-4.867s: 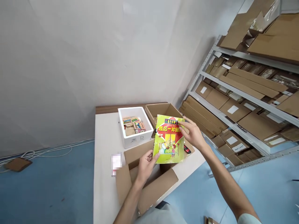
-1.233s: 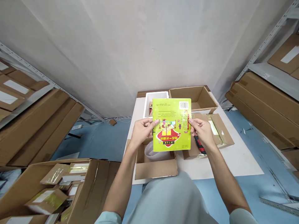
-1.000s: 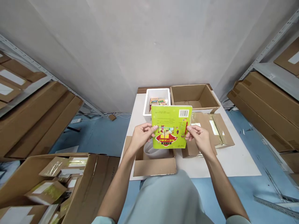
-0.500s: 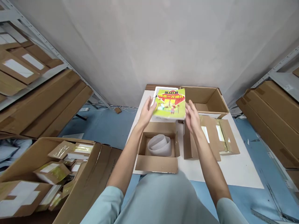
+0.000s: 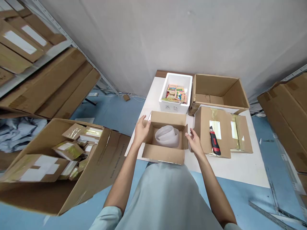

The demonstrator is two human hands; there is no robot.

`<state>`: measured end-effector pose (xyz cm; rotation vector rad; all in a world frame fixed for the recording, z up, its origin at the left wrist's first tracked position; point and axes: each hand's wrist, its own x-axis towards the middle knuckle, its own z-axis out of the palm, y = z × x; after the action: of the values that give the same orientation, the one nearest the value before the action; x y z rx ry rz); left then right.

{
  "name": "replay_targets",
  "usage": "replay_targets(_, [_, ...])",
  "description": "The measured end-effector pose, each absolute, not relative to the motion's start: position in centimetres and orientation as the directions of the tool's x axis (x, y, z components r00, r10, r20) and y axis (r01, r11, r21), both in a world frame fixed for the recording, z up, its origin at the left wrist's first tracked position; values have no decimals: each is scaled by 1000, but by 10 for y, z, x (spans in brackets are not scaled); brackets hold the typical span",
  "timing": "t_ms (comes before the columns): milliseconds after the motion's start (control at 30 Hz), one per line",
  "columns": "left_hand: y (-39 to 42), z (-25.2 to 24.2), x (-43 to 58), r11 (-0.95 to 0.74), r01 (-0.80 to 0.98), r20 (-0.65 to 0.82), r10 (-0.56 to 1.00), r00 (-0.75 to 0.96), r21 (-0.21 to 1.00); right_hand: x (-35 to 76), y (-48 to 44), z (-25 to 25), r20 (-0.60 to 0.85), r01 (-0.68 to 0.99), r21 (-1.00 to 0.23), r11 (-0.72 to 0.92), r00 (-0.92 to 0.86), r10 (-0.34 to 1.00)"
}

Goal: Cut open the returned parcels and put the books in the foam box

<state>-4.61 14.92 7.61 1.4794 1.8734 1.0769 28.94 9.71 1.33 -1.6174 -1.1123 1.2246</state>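
A small open cardboard box (image 5: 163,154) sits at the near edge of the white table (image 5: 240,166). Inside it lies a curl of white packing paper (image 5: 167,136). My left hand (image 5: 141,129) is at the box's left wall, fingers apart and curved around the flap. Just off the box's right wall, my right hand (image 5: 194,142) is open and holds nothing. The yellow-green book lies in the white foam box (image 5: 176,106) behind, on top of other colourful books (image 5: 176,93).
A large empty cardboard box (image 5: 218,92) stands at the back right. Flattened cardboard (image 5: 224,131) with a red box cutter (image 5: 214,144) on it lies to the right. A big carton of packets (image 5: 59,159) is on the floor at left. Shelves of cartons line both sides.
The book left my hands and now rests in the white foam box. Both hands came back down to the sides of the small open box.
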Motion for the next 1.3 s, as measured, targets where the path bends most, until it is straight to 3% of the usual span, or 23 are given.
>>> replay_targets(100, [124, 54, -64, 265, 562, -44, 926, -375, 783, 291, 77, -15, -310, 224, -911, -347, 184, 933])
replay_targets(233, [99, 30, -79, 483, 481, -269, 853, -447, 732, 285, 56, -24, -432, 150, -873, -465, 209, 877])
replay_targets(367, [81, 21, -93, 551, 522, -210, 792, -574, 651, 276, 45, -13, -460, 63, -872, -485, 229, 858])
replay_targets(433, [76, 20, -102, 570, 440, -252, 764, -594, 694, 275, 40, -7, -470, 36, -871, -490, 235, 851])
replay_targets(600, [65, 16, -104, 453, 142, -391, 862, -323, 880, 268, 24, -1, -511, -42, -853, -521, 273, 815])
replay_targets(800, [55, 15, -92, 569, 85, -567, 822, -54, 818, 221, 6, 15, -392, 10, -908, -420, 340, 855])
replay_targets(1000, [39, 44, -124, 378, 188, -394, 917, 60, 907, 168, -44, 56, -282, 145, -914, -378, 444, 851])
replay_targets(1300, [1, 128, -131, 54, 353, -176, 929, 324, 934, 128, -190, 128, -298, 82, -878, -472, 677, 673])
